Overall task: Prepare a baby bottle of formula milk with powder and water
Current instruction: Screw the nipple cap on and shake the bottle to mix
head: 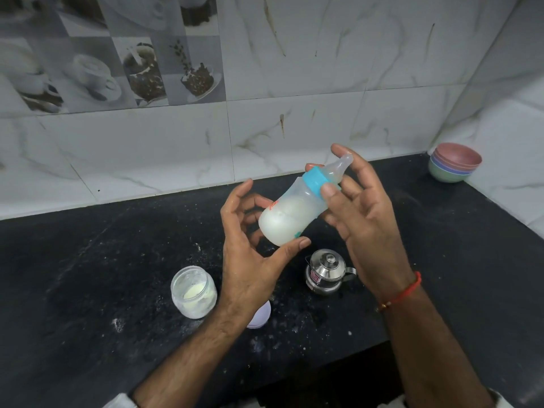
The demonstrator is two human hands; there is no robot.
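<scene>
A clear baby bottle (290, 214) with a blue collar and a clear teat is held tilted above the black counter, teat pointing up and right. White milk fills its lower part. My left hand (250, 248) cups the bottle's base, thumb under it. My right hand (357, 207) grips the blue collar between thumb and fingers. An open glass jar (193, 291) with pale powder inside stands on the counter at the lower left. A small lidded steel pot (326, 270) stands under the bottle.
A pale round lid (262, 316) lies partly hidden behind my left wrist. Several stacked coloured bowls (454, 161) sit in the far right corner. The black counter (88, 275) is dusted with powder and drops; tiled walls bound it behind and right.
</scene>
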